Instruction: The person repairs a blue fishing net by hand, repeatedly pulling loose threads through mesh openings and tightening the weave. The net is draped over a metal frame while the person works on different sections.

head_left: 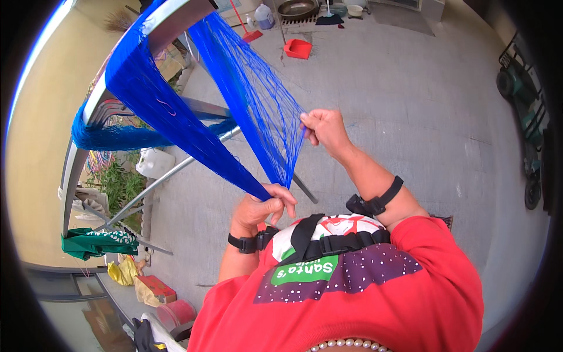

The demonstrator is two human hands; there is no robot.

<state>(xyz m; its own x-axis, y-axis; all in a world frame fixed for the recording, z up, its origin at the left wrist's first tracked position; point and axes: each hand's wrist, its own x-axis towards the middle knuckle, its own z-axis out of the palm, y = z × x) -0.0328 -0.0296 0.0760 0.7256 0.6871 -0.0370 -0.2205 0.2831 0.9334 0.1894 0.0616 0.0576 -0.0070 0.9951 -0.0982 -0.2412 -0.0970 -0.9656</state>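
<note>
A big skein of bright blue thread [158,100] hangs over a curved metal rack [173,22] and stretches down toward me. My left hand [264,206] is in the lower end of its loop, thumb and fingers bent around the threads. To the right and higher, my right hand [326,128] pinches several strands and pulls them sideways. Between the hands those strands fan out into a loose, partly tangled web. A darker blue skein [120,138] hangs on the rack's left side, apart from both hands.
Behind the rack are green plants [120,185] and a white jug [155,163]. A green cloth [97,243] hangs at its lower left. A red dustpan [298,48] lies on the grey concrete floor [410,111]. Dark green wheeled equipment [525,100] stands far right.
</note>
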